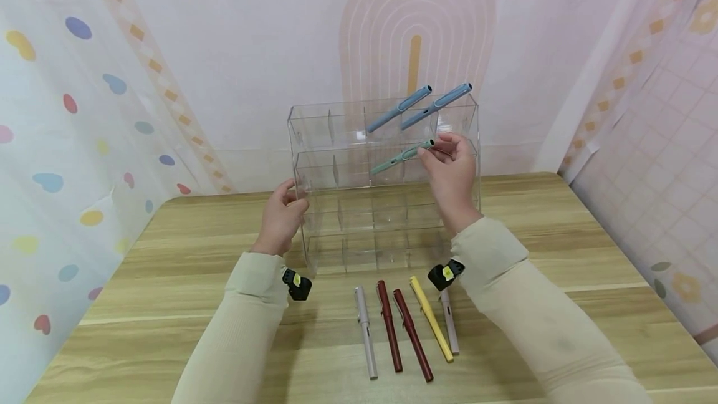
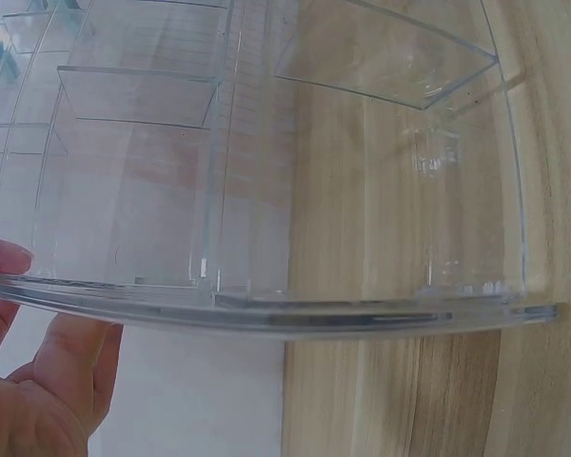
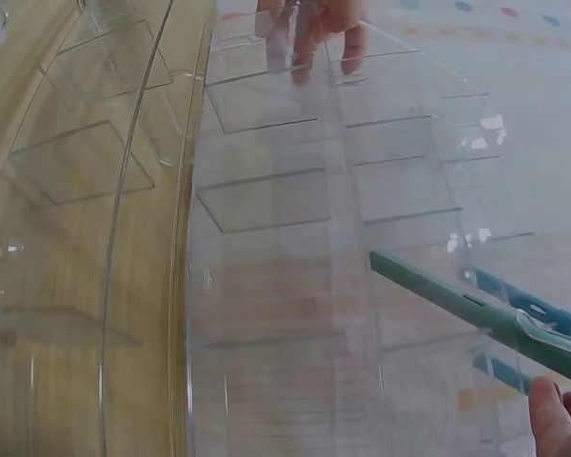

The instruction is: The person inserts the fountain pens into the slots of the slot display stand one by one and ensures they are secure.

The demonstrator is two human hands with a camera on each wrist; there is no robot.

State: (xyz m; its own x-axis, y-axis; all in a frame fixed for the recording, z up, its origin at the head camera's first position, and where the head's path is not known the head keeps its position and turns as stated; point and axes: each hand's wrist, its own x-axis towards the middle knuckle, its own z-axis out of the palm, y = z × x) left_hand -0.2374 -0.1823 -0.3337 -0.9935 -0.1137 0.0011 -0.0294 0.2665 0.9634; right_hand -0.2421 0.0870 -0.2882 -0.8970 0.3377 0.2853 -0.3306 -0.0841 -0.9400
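Beige sleeves lower left and right, five loose pens bottom centre, left hand grips clear rack mid-frame, right hand pinches green pen right of centre

2 cream sleeves; wide cuffs; 2 black wrist cameras; yellow patches

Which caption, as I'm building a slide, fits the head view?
Right hand holds green pen at clear rack with two blue pens; left hand grips rack's side; five pens lie in front.
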